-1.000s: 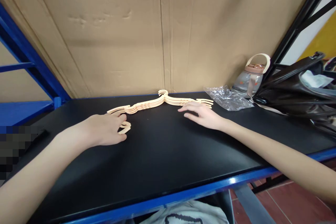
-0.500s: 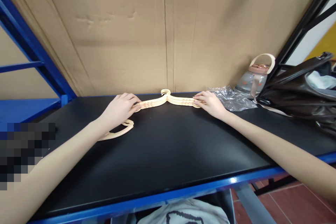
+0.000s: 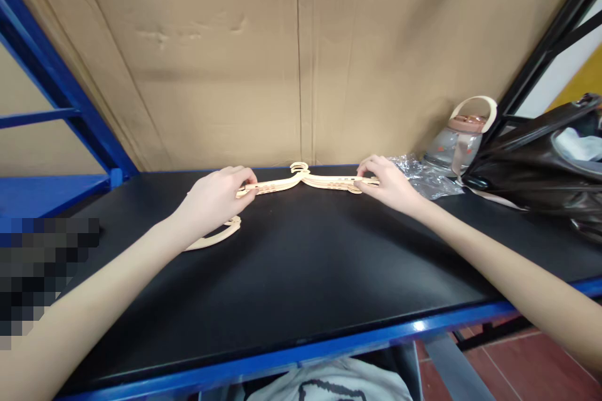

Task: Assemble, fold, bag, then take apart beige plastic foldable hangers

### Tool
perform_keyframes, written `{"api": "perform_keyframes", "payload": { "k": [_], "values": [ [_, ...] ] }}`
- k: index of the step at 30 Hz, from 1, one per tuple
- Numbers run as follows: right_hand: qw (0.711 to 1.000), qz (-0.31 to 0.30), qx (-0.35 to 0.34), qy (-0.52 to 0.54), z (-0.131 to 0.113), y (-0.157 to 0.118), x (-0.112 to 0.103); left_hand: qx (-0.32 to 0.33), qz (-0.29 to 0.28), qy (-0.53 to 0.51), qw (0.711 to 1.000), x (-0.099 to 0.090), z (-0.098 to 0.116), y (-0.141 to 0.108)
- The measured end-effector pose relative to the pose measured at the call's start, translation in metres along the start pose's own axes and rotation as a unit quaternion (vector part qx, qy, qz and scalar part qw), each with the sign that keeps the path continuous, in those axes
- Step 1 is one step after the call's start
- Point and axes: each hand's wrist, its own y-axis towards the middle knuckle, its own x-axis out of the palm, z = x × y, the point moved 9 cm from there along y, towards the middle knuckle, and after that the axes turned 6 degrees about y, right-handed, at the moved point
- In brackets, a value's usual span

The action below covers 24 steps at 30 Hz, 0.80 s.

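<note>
A stack of cream hangers (image 3: 282, 184) lies near the back of the black tabletop (image 3: 301, 276), hooks toward the cardboard. My left hand (image 3: 223, 194) pinches the left end of the top hanger between thumb and fingers. At the other end, my right hand (image 3: 388, 183) has thumb and fingers closed on the top hanger's right arm, which sits a little off the ones beneath. Another cream hanger (image 3: 219, 238) rests on the table nearer me, partly hidden under my left wrist.
Cardboard (image 3: 211, 75) stands behind the table. To the right are crumpled clear plastic (image 3: 427, 180), a bottle with a handle (image 3: 454, 144) and a dark bag (image 3: 527, 163). Blue frame posts (image 3: 70, 88) rise at left. Pale cloth (image 3: 329, 382) shows below the front edge.
My right hand has moved slightly right and its fingers are more curled. The top hanger has shifted right, out of line with those below. My left hand has closed more around its left end.
</note>
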Motion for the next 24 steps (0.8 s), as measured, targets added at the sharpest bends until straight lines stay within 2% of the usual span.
{"api": "perform_keyframes", "payload": {
  "k": [3, 6, 9, 11, 15, 19, 24],
  "values": [
    [0.993, -0.113, 0.035, 0.022, -0.019, -0.006, -0.005, 0.010, -0.060, 0.000, 0.998, -0.001, 0.020, -0.009],
    [0.968, -0.242, 0.032, 0.062, -0.041, -0.020, 0.004, 0.102, -0.098, -0.009, 0.990, 0.005, 0.055, -0.020],
    [0.943, -0.322, 0.030, 0.082, -0.052, -0.032, 0.017, 0.182, -0.124, -0.047, 0.974, 0.014, 0.083, -0.030],
    [0.928, -0.359, 0.048, 0.092, -0.050, -0.039, 0.027, 0.195, -0.134, -0.069, 0.969, 0.019, 0.090, -0.034],
    [0.916, -0.384, 0.093, 0.069, -0.039, -0.043, 0.036, 0.193, -0.137, -0.089, 0.968, 0.025, 0.093, -0.035],
    [0.920, -0.373, 0.117, 0.033, -0.034, -0.041, 0.034, 0.181, -0.117, -0.066, 0.974, 0.021, 0.087, -0.032],
    [0.925, -0.363, 0.113, 0.026, -0.037, -0.039, 0.033, 0.086, -0.088, 0.017, 0.992, 0.010, 0.061, -0.022]
  ]
}}
